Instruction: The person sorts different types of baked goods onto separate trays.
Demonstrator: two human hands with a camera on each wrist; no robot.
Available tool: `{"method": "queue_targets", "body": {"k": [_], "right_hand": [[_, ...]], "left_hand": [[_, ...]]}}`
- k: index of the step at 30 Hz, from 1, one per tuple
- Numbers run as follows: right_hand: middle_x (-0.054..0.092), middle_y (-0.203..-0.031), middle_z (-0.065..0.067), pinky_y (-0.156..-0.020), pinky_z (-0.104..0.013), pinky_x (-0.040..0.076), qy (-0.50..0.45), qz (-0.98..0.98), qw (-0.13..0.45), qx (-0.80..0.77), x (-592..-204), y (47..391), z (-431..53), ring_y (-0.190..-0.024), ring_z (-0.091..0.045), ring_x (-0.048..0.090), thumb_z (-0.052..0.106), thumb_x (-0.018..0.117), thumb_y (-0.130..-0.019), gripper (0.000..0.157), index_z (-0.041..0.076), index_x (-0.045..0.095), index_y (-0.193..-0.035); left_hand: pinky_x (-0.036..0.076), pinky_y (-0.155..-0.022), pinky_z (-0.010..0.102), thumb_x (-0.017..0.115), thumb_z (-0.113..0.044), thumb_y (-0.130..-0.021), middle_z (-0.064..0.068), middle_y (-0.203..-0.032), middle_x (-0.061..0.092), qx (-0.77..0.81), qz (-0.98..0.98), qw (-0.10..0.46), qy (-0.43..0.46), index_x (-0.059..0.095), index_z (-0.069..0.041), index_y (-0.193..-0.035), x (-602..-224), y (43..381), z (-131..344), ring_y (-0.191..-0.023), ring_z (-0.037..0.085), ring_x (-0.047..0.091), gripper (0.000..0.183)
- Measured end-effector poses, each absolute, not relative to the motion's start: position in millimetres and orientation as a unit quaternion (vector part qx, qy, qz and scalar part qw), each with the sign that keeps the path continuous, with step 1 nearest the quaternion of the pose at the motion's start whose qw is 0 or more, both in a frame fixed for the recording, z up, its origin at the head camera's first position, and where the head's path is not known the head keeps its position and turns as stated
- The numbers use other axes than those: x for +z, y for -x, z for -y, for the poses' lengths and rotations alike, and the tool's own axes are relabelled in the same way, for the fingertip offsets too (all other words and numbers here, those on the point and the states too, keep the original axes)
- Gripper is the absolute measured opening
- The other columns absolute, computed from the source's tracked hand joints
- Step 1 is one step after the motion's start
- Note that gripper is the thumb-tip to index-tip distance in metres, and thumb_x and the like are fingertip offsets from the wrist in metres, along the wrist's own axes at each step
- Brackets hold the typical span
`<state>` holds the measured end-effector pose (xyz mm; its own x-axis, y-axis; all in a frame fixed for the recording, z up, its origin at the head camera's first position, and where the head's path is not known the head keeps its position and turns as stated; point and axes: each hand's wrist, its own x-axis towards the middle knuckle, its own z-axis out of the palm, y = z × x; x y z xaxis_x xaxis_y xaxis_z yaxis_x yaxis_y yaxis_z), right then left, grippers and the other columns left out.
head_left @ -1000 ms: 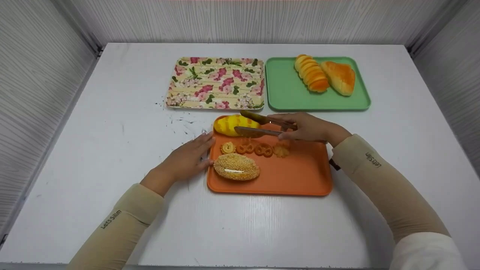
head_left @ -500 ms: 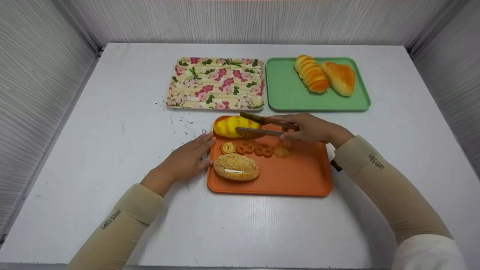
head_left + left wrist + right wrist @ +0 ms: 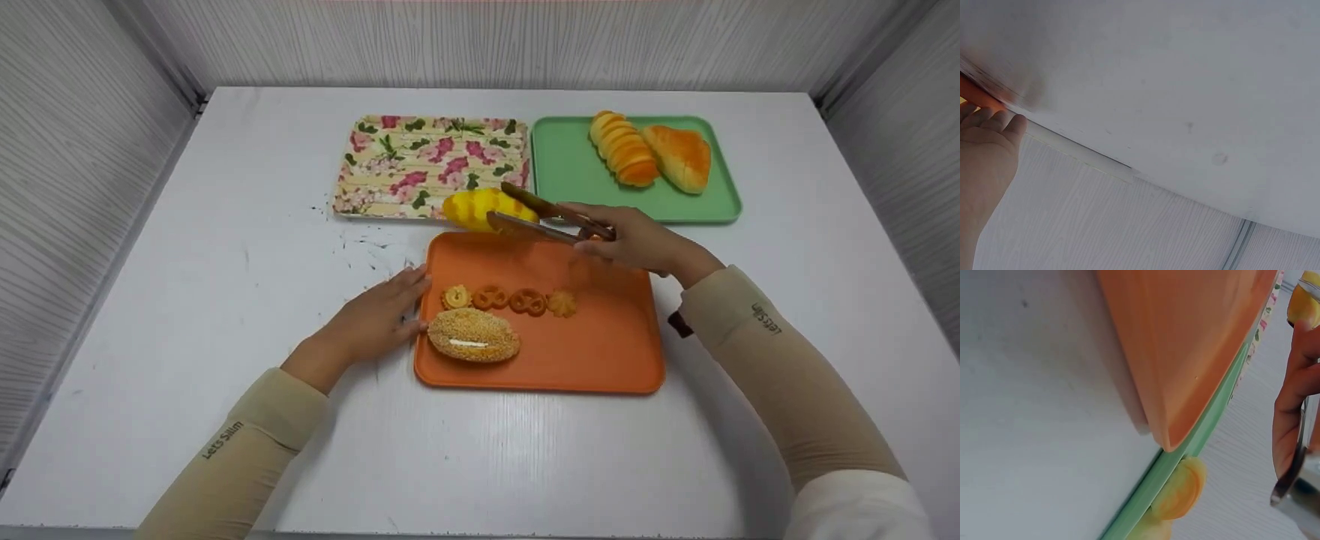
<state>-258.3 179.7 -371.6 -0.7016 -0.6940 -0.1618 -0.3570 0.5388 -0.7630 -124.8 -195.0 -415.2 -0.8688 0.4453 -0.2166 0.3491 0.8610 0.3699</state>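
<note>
Two pieces of dark lettering can be read in the head view, each borne by a beige sleeve. On the left sleeve [image 3: 244, 457], at the near left of the scene, "Lets Slim" seems to be spelled, the line slanted upward to the right; the second word is slightly blurred, so its exact letters cannot be settled. On the right sleeve [image 3: 787, 382], at the right, what seems to be the same wording is shown slanted downward to the right, its words set close together.
</note>
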Motion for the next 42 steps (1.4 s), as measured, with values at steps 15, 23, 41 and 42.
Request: {"method": "queue_targets", "body": {"k": [15,23,41,42], "right_hand": [[0.057,-0.114,-0.007,-0.069,-0.041,0.050,0.223,-0.875,0.150,-0.403,-374,280,-201,-0.077,-0.032,0.056,0.038,0.060,-0.092,0.063,0.040,0.031,-0.148],[0.032,-0.151,-0.004,-0.072,-0.040,0.051,0.161,-0.882,0.151,-0.416,-370,289,-203,-0.080,-0.035,0.054,0.043,0.057,-0.092,0.068,0.041,0.022,-0.150],[0.020,-0.156,-0.008,-0.082,-0.038,0.051,0.098,-0.903,0.161,-0.386,-375,302,-197,-0.106,-0.028,0.055,0.039,0.051,-0.097,0.073,0.032,0.007,-0.154],[0.017,-0.157,-0.008,-0.084,-0.039,0.051,0.099,-0.903,0.162,-0.386,-376,302,-197,-0.112,-0.028,0.053,0.039,0.051,-0.097,0.073,0.031,0.006,-0.154]], "left_hand": [[0.017,-0.113,0.043,0.046,-0.042,-0.099,0.001,-0.159,0.008,0.166,-0.952,0.145,-0.211,0.019,-0.011,-0.153,-418,124,195,-0.144,0.021,0.008,0.068],[0.017,-0.114,0.043,0.046,-0.041,-0.099,0.001,-0.159,0.009,0.164,-0.952,0.143,-0.215,0.019,-0.010,-0.153,-418,123,195,-0.144,0.021,0.009,0.067],[0.017,-0.113,0.043,0.044,-0.045,-0.099,-0.002,-0.159,0.007,0.165,-0.953,0.145,-0.208,0.018,-0.013,-0.153,-418,125,196,-0.144,0.020,0.008,0.068],[0.017,-0.113,0.043,0.044,-0.045,-0.099,-0.002,-0.159,0.007,0.166,-0.953,0.144,-0.209,0.017,-0.013,-0.154,-418,125,196,-0.144,0.020,0.008,0.068]]}}
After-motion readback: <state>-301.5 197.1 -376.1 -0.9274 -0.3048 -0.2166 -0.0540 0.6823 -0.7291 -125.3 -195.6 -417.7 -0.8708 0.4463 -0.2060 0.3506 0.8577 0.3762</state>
